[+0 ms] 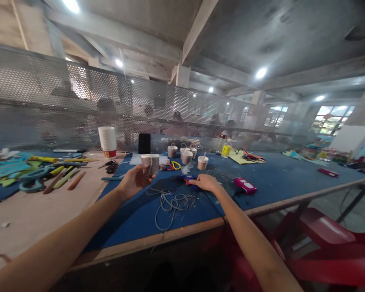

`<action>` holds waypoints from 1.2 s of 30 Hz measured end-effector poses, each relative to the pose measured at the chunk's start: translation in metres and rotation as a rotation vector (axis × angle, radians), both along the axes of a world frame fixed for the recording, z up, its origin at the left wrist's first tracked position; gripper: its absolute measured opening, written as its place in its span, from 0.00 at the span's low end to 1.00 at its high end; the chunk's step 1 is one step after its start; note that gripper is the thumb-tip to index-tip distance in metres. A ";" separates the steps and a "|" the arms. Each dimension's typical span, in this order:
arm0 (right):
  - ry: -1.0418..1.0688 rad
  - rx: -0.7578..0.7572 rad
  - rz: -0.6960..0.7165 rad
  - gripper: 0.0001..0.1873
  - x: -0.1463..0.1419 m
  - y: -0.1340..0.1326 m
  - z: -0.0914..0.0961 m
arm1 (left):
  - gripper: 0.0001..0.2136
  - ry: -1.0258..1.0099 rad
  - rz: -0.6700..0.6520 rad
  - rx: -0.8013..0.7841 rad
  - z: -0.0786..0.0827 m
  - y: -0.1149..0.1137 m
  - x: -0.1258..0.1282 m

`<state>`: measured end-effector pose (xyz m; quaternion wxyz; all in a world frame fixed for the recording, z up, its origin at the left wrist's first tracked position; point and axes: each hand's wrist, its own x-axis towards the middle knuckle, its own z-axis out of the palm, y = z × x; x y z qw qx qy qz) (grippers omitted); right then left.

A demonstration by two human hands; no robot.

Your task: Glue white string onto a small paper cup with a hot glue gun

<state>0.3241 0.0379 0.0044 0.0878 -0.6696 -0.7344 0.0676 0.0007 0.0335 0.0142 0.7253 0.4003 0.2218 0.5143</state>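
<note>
My left hand [133, 181] is closed around a paper cup [150, 163] wrapped partly in grey cord, held just above the blue table top [276, 178]. A tangle of grey cord [170, 202] lies on the table below it. My right hand [205, 182] rests on a blue glue gun [189, 179], fingers curled over it. Several finished small cups with cord handles [186, 154] stand further back.
A stack of white paper cups [107, 141] stands at the back left beside a black box [144, 143]. Scissors, pencils and felt pieces [39, 172] lie at left. A pink object [245, 185] and a yellow-labelled bottle [226, 149] are to the right. Red plastic chairs [319, 239] stand by the table edge. People sit behind a perforated metal screen [79, 101].
</note>
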 end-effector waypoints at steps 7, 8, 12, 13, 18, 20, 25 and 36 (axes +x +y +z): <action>0.330 0.012 -0.005 0.26 -0.004 0.017 -0.001 | 0.13 -0.038 0.032 0.012 0.001 0.000 -0.004; 0.394 0.028 0.000 0.25 -0.004 0.017 0.000 | 0.14 -0.042 0.030 0.008 0.001 0.000 -0.005; 0.714 0.040 0.038 0.22 -0.011 0.016 0.008 | 0.14 -0.041 0.038 -0.010 0.001 0.001 -0.007; 0.873 0.014 0.049 0.22 -0.015 0.016 0.011 | 0.13 -0.034 0.040 -0.010 0.001 0.001 -0.007; 1.643 -0.223 0.220 0.16 -0.049 0.014 0.034 | 0.12 0.002 0.071 -0.020 0.001 0.000 -0.007; 1.686 -0.326 0.309 0.15 -0.065 0.013 0.042 | 0.13 0.007 0.069 -0.013 0.001 0.000 -0.007; 1.706 -0.404 0.510 0.14 -0.097 0.006 0.047 | 0.16 0.031 0.053 -0.011 0.001 -0.001 -0.008; 1.211 0.108 0.447 0.17 -0.095 0.002 0.027 | 0.16 0.095 0.055 -0.019 0.000 -0.001 -0.006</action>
